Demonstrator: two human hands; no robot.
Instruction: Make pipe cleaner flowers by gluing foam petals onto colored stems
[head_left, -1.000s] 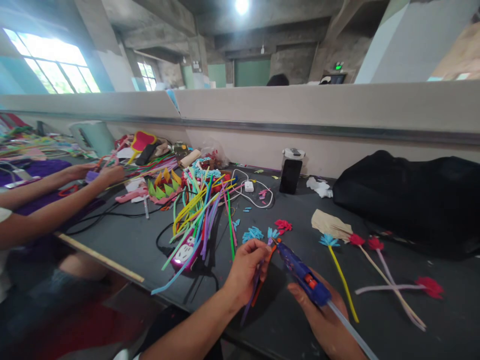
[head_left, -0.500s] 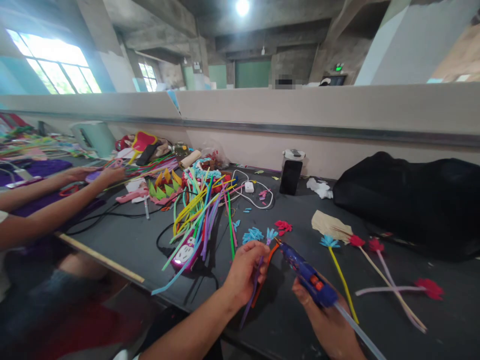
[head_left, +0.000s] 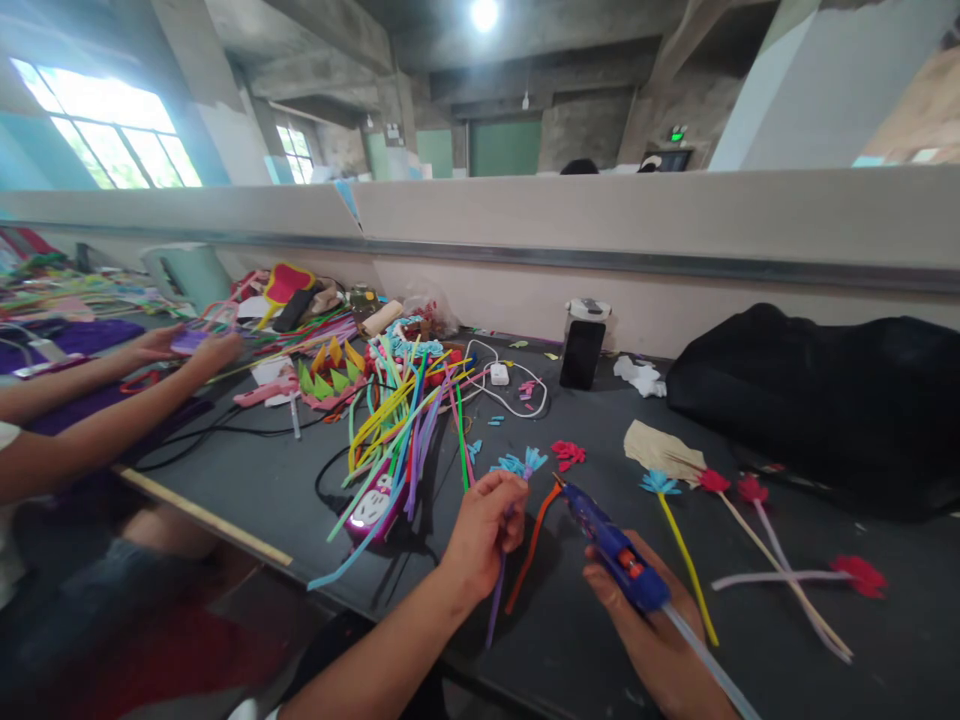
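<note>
My left hand (head_left: 486, 530) pinches a purple pipe-cleaner stem (head_left: 495, 608) topped with light blue petals (head_left: 533, 460). In my right hand (head_left: 664, 650) is a blue hot glue gun (head_left: 613, 545) with a clear glue stick (head_left: 709, 655) out of its back. The gun's nozzle points up and left, apart from the flower. Between the hands, an orange pipe cleaner (head_left: 528, 560) lies on the dark table. Blue fuzzy pieces (head_left: 510, 464) sit just behind my left hand, and a small heap of red pieces (head_left: 570, 454) is near the nozzle.
To the right lie a blue flower (head_left: 660, 482) on a yellow stem and three red flowers (head_left: 859, 577). Pipe cleaners (head_left: 390, 410) spread over a purple power strip (head_left: 373, 505). A phone (head_left: 583, 354) and black bag (head_left: 810, 400) stand behind. Another person's hands (head_left: 214, 350) work at left.
My left hand has moved slightly left with the purple-stemmed flower, away from the nozzle. The glue gun has barely shifted. The other person's hands have moved a little.
</note>
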